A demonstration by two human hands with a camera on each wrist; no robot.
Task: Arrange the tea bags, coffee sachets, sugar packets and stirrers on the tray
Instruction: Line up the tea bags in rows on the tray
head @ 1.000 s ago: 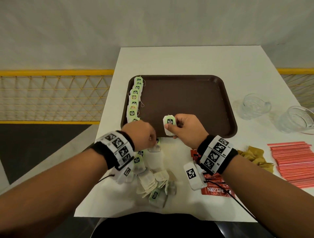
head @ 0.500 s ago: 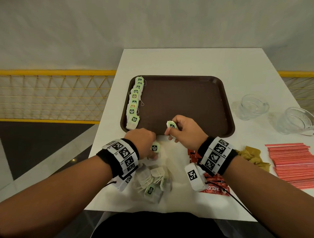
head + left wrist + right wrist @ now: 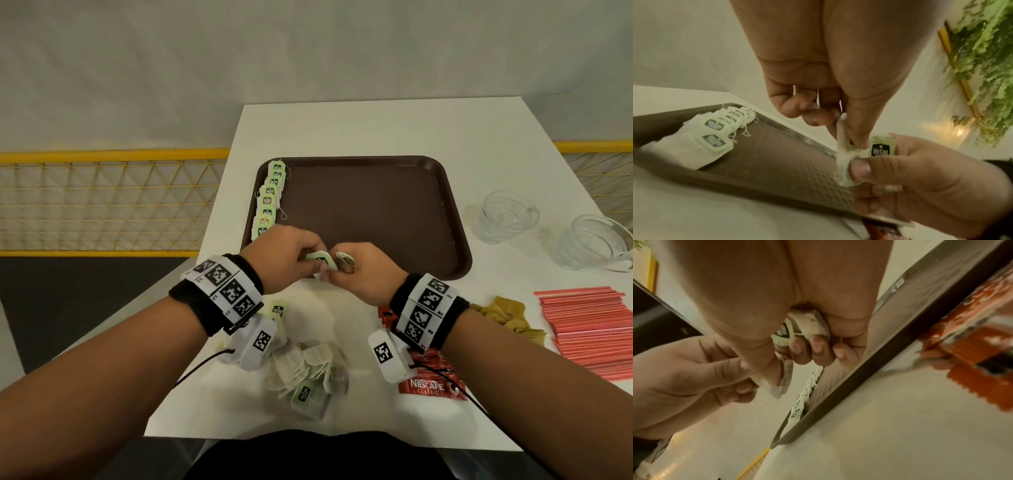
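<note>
Both hands meet over the near edge of the brown tray. My left hand pinches a white tea bag between thumb and fingers; the left wrist view shows this tea bag hanging edge-on. My right hand curls its fingers round a second tea bag with a green tag, and its thumb also presses on the left hand's tea bag. A row of several tea bags lies along the tray's left side.
A loose pile of tea bags lies on the white table under my left wrist. Red coffee sachets lie under my right wrist, with brown sugar packets and red stirrers to the right. Two glass cups stand right of the tray.
My left hand rose from the pile with a tea bag and moved right to meet my right hand. The right hand kept its own tea bag and drew back a little to the tray's edge.
</note>
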